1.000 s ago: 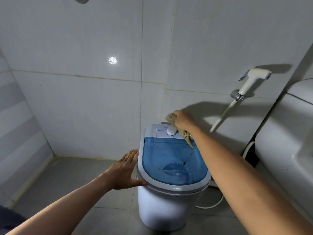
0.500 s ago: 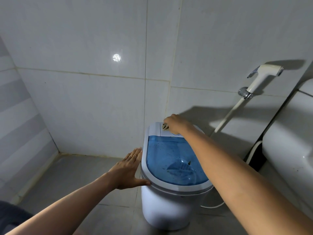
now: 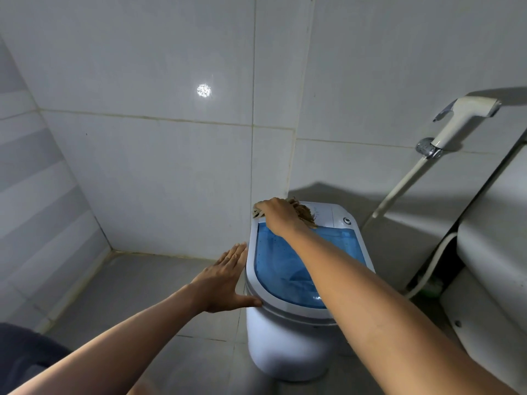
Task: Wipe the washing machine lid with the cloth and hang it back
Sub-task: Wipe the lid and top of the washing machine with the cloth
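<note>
Head view: the right hand (image 3: 281,213) is pressing the tan cloth (image 3: 303,212) onto the washing machine's (image 3: 285,352) rear control panel, just beyond the blue lid (image 3: 285,269); its fingers seem curled over the cloth, though partly hidden. The left hand (image 3: 225,277) is bracing the machine's left rim with its grip fully open, fingers straight.

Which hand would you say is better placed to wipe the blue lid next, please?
The right hand, probably: it already presses the cloth onto the washing machine's back panel, just behind the blue lid. The left hand lies flat against the machine's left side, without the cloth, seemingly steadying it.
</note>
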